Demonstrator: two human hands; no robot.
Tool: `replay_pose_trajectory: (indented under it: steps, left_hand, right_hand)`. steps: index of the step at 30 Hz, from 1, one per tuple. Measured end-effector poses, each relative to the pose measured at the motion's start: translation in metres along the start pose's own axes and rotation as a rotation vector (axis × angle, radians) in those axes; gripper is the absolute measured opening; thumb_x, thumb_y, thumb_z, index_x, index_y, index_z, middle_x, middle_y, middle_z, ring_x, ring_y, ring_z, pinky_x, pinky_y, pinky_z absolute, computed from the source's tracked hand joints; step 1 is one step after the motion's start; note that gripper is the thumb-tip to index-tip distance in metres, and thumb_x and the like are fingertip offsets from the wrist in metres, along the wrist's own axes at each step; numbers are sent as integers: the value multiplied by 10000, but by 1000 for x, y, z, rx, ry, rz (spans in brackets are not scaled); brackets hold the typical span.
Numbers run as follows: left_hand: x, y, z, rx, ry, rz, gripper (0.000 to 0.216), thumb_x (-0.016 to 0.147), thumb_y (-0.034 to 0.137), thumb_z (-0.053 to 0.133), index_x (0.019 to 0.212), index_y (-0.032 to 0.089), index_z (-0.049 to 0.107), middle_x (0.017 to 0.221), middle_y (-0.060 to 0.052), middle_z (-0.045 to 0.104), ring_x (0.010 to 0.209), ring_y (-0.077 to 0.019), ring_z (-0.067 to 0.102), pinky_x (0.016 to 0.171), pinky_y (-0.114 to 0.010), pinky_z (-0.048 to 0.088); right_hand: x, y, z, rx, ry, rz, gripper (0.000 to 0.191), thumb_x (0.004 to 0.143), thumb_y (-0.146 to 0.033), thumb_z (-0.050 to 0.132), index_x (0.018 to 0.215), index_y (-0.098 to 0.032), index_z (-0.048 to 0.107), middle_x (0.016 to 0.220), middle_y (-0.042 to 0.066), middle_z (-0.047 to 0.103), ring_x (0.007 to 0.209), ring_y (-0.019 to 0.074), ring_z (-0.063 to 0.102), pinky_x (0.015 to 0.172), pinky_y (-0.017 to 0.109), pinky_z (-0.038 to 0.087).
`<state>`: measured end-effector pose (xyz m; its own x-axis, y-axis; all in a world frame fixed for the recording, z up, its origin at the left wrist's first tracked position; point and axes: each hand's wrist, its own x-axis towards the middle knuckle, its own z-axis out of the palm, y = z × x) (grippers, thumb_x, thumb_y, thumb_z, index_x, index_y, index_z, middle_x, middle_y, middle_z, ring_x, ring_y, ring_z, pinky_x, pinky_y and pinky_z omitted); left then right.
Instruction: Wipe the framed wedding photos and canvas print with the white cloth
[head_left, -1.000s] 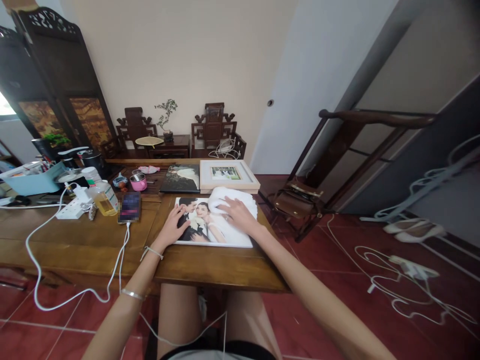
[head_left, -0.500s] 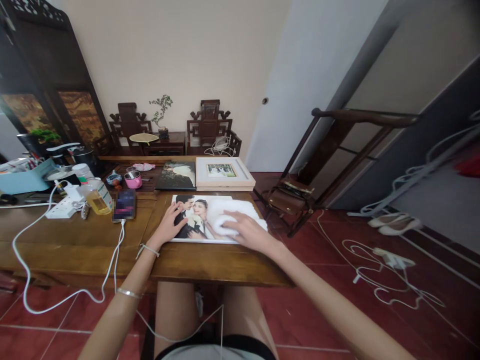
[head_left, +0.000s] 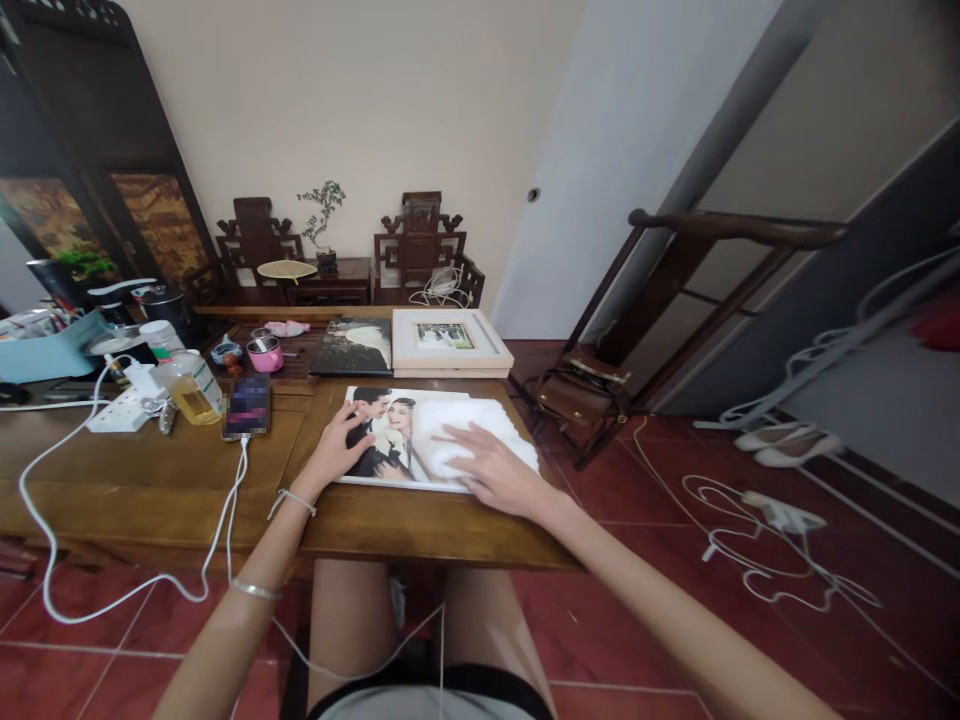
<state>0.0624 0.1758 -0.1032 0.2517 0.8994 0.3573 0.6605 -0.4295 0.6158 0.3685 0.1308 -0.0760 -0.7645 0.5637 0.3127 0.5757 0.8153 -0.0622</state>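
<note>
a photo panel (head_left: 401, 450) lay flat with its printed side up and a thin white rim along its lower edge. the print showed two people leaning close, one in dark clothes and one in white, with pale flowers between them. a fluffy white cloth (head_left: 484, 415) was spread over the panel's right part; white met white there, so the panel's right edge was hard to make out. the left hand (head_left: 337, 448) rested palm down across the panel's left edge, its fingers spread. the right hand (head_left: 501, 475) lay on the cloth, above the panel's right part, its fingers also spread.

under the panel was a wooden table (head_left: 435, 528), and a strip of brown wood ran along the panel's near side to the front edge. just beyond the panel's far edge, a dark picture (head_left: 345, 347) and a pale frame (head_left: 451, 340) lay side by side. left of the panel, across a stretch of wood, was a phone (head_left: 247, 405). right of the panel, the table soon ended above red floor (head_left: 652, 500).
</note>
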Motion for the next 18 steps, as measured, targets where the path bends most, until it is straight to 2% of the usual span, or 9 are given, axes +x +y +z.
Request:
replay_pose_trajectory:
  steps: [3,5,9,13,15,18]
  left_hand:
    - [0,0,0,3,-2,-5,546,817,438,605,1287,160,593,1461,-140,463,1406,-301,354,1166,-468,278]
    - [1,0,0,10,-8,-2,560,812,435,605,1287,138,590,1463,-159,454,1407,-310,348,1167,-474,274]
    - [-1,-2,2,40,-9,28,550,827,438,590,1296,151,580,1474,-151,440,1416,-303,334,1171,-474,268]
    - [-3,-4,4,65,13,17,572,833,441,583,1332,164,547,1483,-139,432,1420,-295,327,1172,-472,266]
    - [-4,-4,5,57,26,6,572,832,438,585,1339,178,540,1480,-128,441,1419,-291,330,1172,-473,267]
    - [-5,-2,5,37,34,-14,558,832,428,588,1334,190,546,1471,-121,454,1418,-290,332,1171,-472,269]
  right_hand:
    - [-19,-7,-6,-8,-2,-29,322,855,-102,483,1064,-236,690,1451,84,482,1391,267,347,1116,559,295]
    - [-16,1,-5,-29,4,8,319,862,-107,486,1085,-220,683,1456,108,472,1381,284,362,1105,576,303]
    - [21,31,3,-79,11,140,348,884,-133,492,1187,-193,652,1437,145,487,1383,344,343,1064,640,300]
    - [54,50,10,-98,-4,245,369,910,-147,470,1248,-168,619,1372,174,547,1372,333,366,1064,623,295]
    - [56,47,11,-88,-10,233,366,909,-137,467,1236,-174,627,1367,167,555,1372,316,371,1079,610,283]
    - [36,25,7,-58,-18,140,340,897,-130,479,1173,-200,665,1405,142,524,1381,311,357,1099,613,259]
